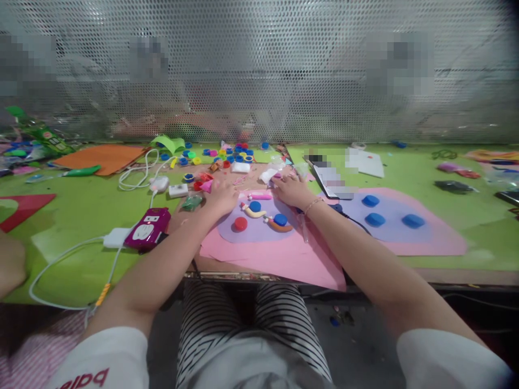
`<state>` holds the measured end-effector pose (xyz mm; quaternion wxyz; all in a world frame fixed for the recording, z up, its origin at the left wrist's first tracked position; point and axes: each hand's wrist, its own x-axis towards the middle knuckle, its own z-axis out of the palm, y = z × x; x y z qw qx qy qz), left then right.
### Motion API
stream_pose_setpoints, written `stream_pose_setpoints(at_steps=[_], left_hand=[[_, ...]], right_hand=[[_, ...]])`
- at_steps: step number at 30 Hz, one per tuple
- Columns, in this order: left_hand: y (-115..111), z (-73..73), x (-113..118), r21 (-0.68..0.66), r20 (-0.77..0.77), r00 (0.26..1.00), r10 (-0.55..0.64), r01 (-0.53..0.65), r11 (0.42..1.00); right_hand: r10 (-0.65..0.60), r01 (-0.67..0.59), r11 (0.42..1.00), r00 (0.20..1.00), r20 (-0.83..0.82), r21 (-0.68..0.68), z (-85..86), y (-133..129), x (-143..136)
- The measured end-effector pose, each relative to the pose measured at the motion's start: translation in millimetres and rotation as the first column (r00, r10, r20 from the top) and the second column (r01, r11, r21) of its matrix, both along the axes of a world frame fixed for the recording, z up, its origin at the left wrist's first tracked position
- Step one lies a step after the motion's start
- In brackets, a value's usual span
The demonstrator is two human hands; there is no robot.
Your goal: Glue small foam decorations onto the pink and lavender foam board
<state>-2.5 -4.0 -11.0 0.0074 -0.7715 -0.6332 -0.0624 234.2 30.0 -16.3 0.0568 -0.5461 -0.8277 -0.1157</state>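
Note:
My left hand (223, 197) rests low over the worktop, close to a bright pink piece (207, 186); its fingertips are too blurred to show whether they hold anything. My right hand (292, 190), with a bracelet at the wrist, lies with fingers stretched apart beside a white packet (267, 175). Between and below the hands, a lilac sheet (231, 235) on pink sheeting carries a pink stick-shaped piece (260, 197), a cream curved piece (255, 213) and a brown curved piece (279, 226). A red round cap (240, 224) and blue caps (280, 219) sit among them.
A purple power adapter (148, 229) with white cables stands left. Several coloured caps (231, 156) lie at the back before a perforated metal screen (259, 70). On the right are a phone (330, 181) and blue caps (375, 219). Another person's arm (10, 265) shows far left.

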Motion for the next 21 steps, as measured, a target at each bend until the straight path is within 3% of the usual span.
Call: stream_pose_setpoints(at_steps=[5, 14, 21], left_hand=[[4.1, -2.8, -0.3, -0.004, -0.047, 0.998, -0.034, 0.033, 0.999], [-1.4, -0.9, 1.4, -0.039, 0.022, 0.997, 0.073, -0.072, 0.997], [-2.1, -2.2, -0.2, -0.093, 0.105, 0.984, 0.145, -0.135, 0.986]], right_hand=[[0.025, -0.025, 0.999, 1.000, 0.018, 0.020, -3.2, -0.1, -0.4], [0.016, -0.023, 0.997, 0.995, -0.102, -0.068, 3.2, 4.6, -1.0], [0.056, -0.056, 0.998, 0.987, -0.149, 0.005, 15.0, -9.0, -5.8]])
